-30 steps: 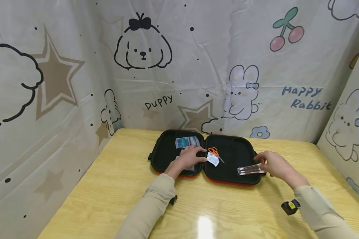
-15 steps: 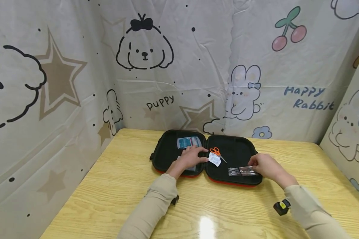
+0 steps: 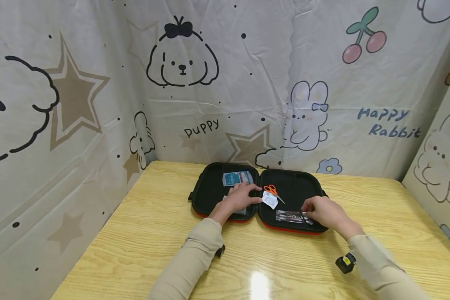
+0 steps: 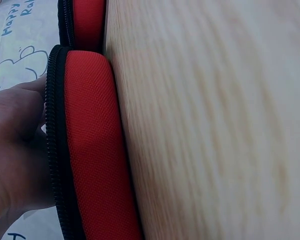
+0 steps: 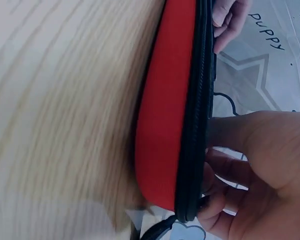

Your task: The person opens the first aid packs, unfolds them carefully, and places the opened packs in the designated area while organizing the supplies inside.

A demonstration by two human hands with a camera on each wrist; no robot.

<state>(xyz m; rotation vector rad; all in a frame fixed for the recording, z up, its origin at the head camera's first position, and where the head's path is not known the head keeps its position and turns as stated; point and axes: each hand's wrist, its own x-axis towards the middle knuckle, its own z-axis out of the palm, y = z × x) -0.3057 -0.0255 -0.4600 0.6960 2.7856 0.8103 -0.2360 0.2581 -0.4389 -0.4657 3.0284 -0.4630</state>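
Note:
A black-lined, red zip case [image 3: 292, 189] lies unfolded on the table, one half to the left and one to the right. Over the left half, my left hand [image 3: 235, 199] spreads its fingers toward the hinge, holding nothing that I can see. My right hand [image 3: 324, 213] pinches the right end of a clear pack of cotton swabs [image 3: 288, 216], low at the front of the right half. Beside the hinge, orange-handled scissors [image 3: 271, 190] overlap a small white packet [image 3: 269, 200]. A blue packet [image 3: 232, 178] lies behind my left hand, which partly covers another clear packet [image 3: 241, 211].
The case's red outer wall [image 4: 92, 125] and zip rise between the left wrist camera and that hand. A zip pull [image 5: 160, 227] hangs at the right end. The wooden table [image 3: 277, 258] extends in front, and a printed curtain [image 3: 225, 91] stands behind.
My right hand has moved left from the case's right edge, bringing the cotton swab pack further inside the right half. The left hand keeps its place over the left half.

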